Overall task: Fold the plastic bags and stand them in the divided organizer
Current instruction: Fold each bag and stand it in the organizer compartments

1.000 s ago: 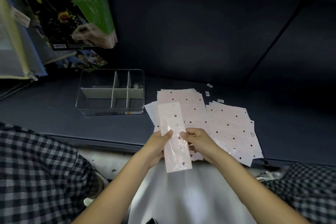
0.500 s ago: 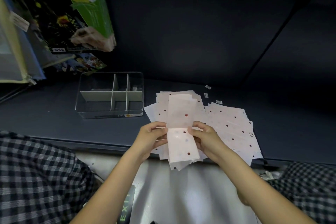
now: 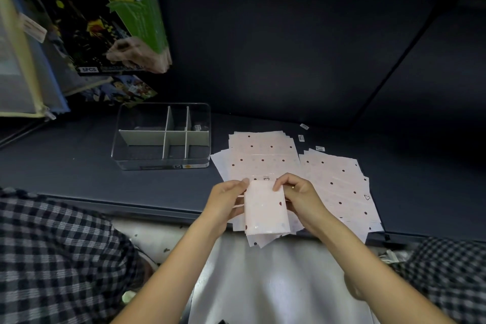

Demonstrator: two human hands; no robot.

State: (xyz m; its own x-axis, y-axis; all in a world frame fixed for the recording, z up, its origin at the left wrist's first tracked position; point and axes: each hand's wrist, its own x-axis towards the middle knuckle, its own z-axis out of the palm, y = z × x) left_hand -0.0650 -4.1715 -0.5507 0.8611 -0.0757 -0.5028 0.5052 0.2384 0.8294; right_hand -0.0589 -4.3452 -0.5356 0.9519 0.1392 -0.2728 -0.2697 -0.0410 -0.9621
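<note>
A pink dotted plastic bag (image 3: pixel 265 212), folded to a short rectangle, is held above the shelf's front edge. My left hand (image 3: pixel 226 200) pinches its left side and top corner. My right hand (image 3: pixel 299 196) pinches its right side and top corner. Under and behind the hands lies a spread pile of flat pink dotted bags (image 3: pixel 263 150), with a second pile of flat bags (image 3: pixel 339 179) to the right. The clear divided organizer (image 3: pixel 123 150) stands to the left on the dark shelf, its white partitions showing, with no bags in its compartments.
Green and black packaged goods (image 3: pixel 105 21) hang at the upper left above the organizer. Small white labels (image 3: pixel 303 126) lie behind the piles. The dark shelf (image 3: pixel 65 155) runs left to right, its front edge just below my hands. Checked fabric shows at both lower corners.
The long folded strip has been folded in half, its far end brought down toward me. Both hands shifted up to its top corners.
</note>
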